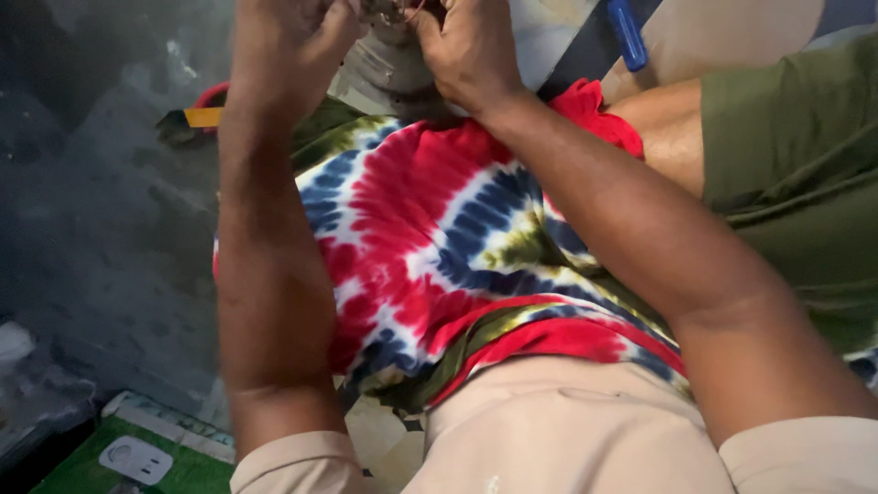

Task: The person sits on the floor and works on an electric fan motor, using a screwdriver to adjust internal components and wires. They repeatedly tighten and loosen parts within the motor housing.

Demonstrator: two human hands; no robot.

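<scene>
Across the lower frame, beige sleeves and a tie-dyed cloth (pixel 439 247) are seen first, draped over the lap. Further up, at the top centre, a grey metal part (pixel 389 64) is gripped from both sides: left hand (pixel 288 41) clamped on it, right hand (pixel 466 50) pinched at its top. Fine fitting work appears underway; steady, small finger pressure is called for next. Beyond, a blue handle (pixel 627 35) lies untouched.
</scene>
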